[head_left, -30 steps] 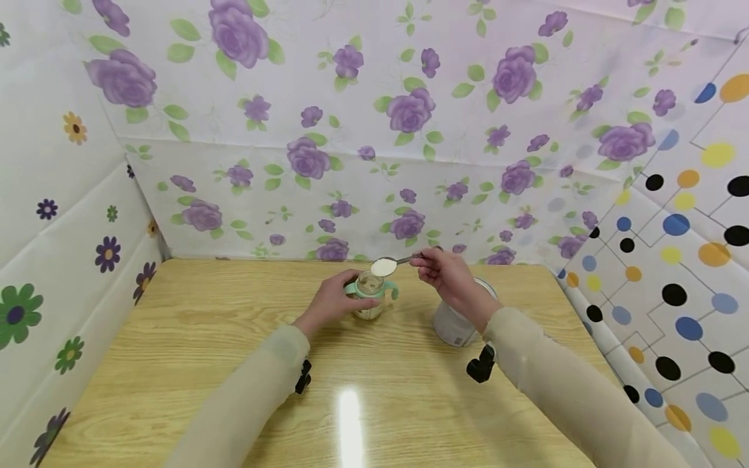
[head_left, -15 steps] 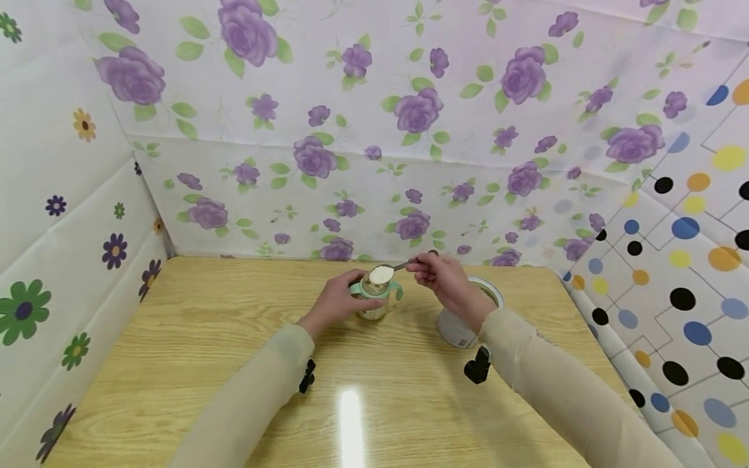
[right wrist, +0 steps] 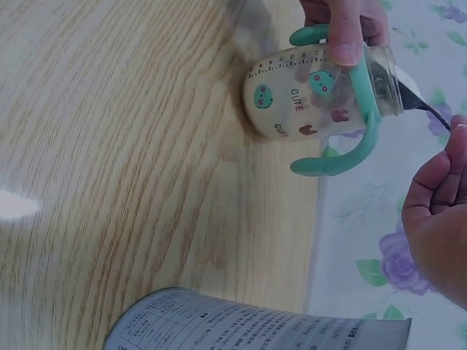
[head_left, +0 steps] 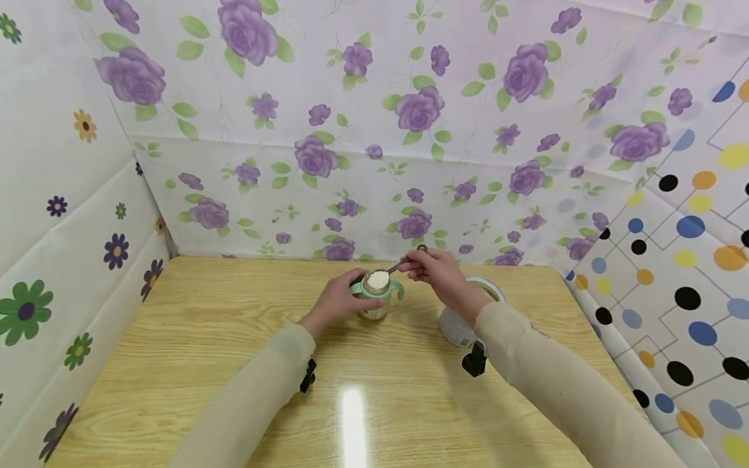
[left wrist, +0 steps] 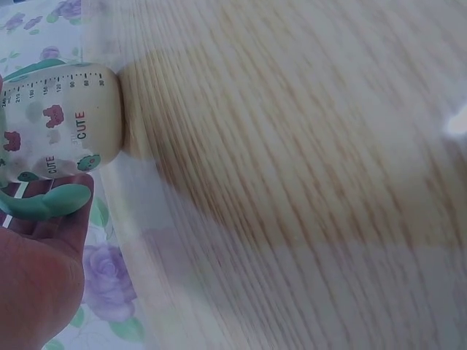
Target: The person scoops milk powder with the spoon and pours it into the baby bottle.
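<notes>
A clear baby bottle (head_left: 374, 312) with a mint-green two-handled collar and printed "CUTE" figures stands uncapped on the table. My left hand (head_left: 339, 300) grips it from the left, the thumb across the front of the collar in the right wrist view. Between the thumb and fingers of my right hand (head_left: 441, 276) is the handle of a metal spoon (right wrist: 412, 100). White powder (head_left: 378, 279) heaps the spoon's bowl, which sits at the bottle's open mouth, its tip inside the neck in the right wrist view. Pale contents show through the bottle's wall (left wrist: 109, 120).
Right of the bottle, partly behind my right forearm, stands an open grey-white can (head_left: 456, 328) with printed text on its side. The wooden table (head_left: 234, 292) ends at a flower-printed cloth wall (head_left: 263, 188) at the back. A dotted cloth (head_left: 661, 312) hangs at the right.
My right hand has lowered the powder-filled spoon from above the bottle to its mouth, tipping the handle up. The left hand keeps its grip on the bottle. The head view has shifted slightly.
</notes>
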A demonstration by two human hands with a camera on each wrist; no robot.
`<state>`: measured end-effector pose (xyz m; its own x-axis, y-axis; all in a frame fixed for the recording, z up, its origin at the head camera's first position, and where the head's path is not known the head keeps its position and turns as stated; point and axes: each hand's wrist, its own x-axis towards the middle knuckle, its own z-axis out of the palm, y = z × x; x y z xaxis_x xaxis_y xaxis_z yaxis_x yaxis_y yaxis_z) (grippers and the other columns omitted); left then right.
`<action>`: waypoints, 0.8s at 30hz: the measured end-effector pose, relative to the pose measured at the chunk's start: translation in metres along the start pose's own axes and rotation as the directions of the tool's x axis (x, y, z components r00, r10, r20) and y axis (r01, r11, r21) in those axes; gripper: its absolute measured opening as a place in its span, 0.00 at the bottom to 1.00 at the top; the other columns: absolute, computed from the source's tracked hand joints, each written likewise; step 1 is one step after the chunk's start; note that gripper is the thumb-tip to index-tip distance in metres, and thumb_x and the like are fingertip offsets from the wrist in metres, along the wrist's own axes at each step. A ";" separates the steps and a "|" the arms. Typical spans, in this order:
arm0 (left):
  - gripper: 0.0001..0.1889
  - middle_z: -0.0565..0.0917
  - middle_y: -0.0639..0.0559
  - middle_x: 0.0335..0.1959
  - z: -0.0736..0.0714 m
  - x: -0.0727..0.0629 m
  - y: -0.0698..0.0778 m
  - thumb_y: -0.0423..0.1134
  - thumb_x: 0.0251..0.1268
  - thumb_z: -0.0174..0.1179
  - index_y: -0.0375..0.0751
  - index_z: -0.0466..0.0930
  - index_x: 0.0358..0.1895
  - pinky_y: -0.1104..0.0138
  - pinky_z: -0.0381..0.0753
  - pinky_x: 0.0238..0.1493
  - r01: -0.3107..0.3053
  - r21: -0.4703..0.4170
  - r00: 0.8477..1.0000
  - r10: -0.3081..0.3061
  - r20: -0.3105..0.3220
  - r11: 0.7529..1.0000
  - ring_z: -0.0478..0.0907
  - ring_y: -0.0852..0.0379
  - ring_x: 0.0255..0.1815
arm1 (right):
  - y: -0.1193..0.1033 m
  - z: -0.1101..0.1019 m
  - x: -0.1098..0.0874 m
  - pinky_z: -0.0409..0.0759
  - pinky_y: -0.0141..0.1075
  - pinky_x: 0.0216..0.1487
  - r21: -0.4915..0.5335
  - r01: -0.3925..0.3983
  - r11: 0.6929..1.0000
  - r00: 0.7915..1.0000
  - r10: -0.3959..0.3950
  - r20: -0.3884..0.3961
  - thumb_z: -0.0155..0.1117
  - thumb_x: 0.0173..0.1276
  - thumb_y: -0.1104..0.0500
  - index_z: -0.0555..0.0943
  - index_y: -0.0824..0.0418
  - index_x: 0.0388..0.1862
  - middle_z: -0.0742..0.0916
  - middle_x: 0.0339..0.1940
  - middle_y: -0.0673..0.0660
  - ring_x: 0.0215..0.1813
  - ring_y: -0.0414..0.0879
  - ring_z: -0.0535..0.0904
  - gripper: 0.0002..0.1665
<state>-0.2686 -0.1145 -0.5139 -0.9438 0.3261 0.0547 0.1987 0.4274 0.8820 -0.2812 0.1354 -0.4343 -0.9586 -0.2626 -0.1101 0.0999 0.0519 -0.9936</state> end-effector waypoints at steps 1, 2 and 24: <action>0.34 0.86 0.55 0.58 0.000 0.000 0.000 0.54 0.59 0.82 0.52 0.81 0.67 0.52 0.82 0.60 -0.001 -0.003 1.000 0.001 -0.001 1.000 0.83 0.54 0.55 | 0.000 0.001 0.001 0.84 0.31 0.44 -0.008 0.004 1.000 1.000 -0.004 0.001 0.56 0.87 0.54 0.79 0.79 0.63 0.92 0.34 0.48 0.35 0.39 0.84 0.27; 0.34 0.86 0.55 0.58 0.000 0.000 0.001 0.54 0.59 0.82 0.52 0.81 0.68 0.52 0.83 0.60 -0.001 -0.007 1.000 0.001 -0.001 1.000 0.83 0.54 0.56 | 0.000 0.001 0.001 0.84 0.32 0.44 -0.012 0.005 1.000 1.000 -0.005 0.001 0.57 0.87 0.54 0.80 0.78 0.61 0.92 0.33 0.48 0.35 0.39 0.84 0.26; 0.34 0.86 0.55 0.59 -0.002 -0.002 0.000 0.54 0.61 0.81 0.52 0.81 0.69 0.52 0.83 0.60 -0.016 -0.005 1.000 0.016 0.003 1.000 0.83 0.54 0.56 | 0.005 0.008 0.009 0.86 0.32 0.41 -0.092 0.045 0.995 0.999 -0.044 0.013 0.58 0.86 0.57 0.83 0.79 0.55 0.91 0.31 0.50 0.33 0.40 0.86 0.22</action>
<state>-0.2670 -0.1165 -0.5132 -0.9396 0.3357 0.0672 0.2125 0.4181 0.8832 -0.2866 0.1253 -0.4408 -0.9585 -0.2774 -0.0664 0.0316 0.1281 -0.9913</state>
